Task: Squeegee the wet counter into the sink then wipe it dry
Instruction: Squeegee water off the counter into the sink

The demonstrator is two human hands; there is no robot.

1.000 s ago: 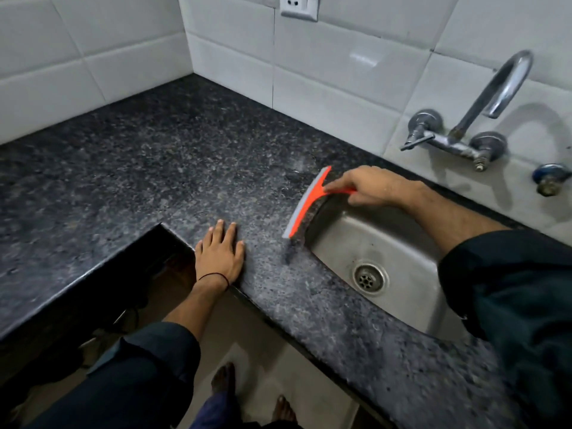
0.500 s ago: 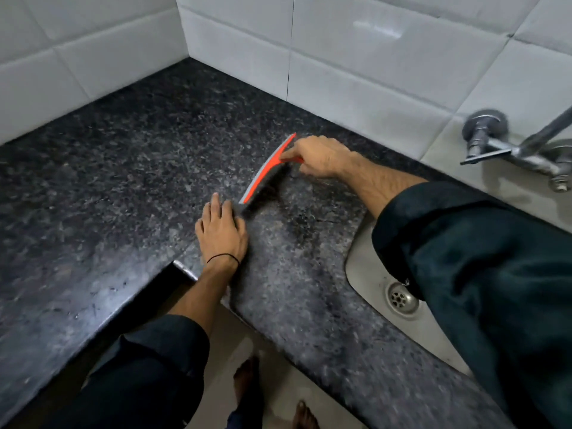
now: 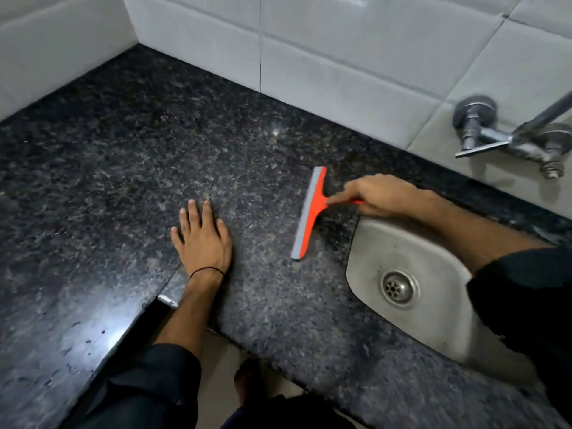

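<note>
An orange squeegee (image 3: 311,212) with a grey rubber blade lies blade-down on the dark speckled granite counter (image 3: 139,150), just left of the steel sink (image 3: 399,261). My right hand (image 3: 379,196) grips its orange handle at the sink's upper left corner. My left hand (image 3: 202,238) rests flat on the counter, palm down, fingers slightly apart, well left of the blade. A black band circles that wrist. No cloth is in view.
White tiled walls (image 3: 340,66) close the counter at the back and left. A chrome wall tap (image 3: 510,137) sticks out above the sink at the right. The counter's front edge steps inward by my left forearm; my bare feet (image 3: 247,379) show on the floor below.
My right hand has drawn the squeegee rightward, from beside my left hand to near the sink's edge. The left hand has stayed flat on the counter.
</note>
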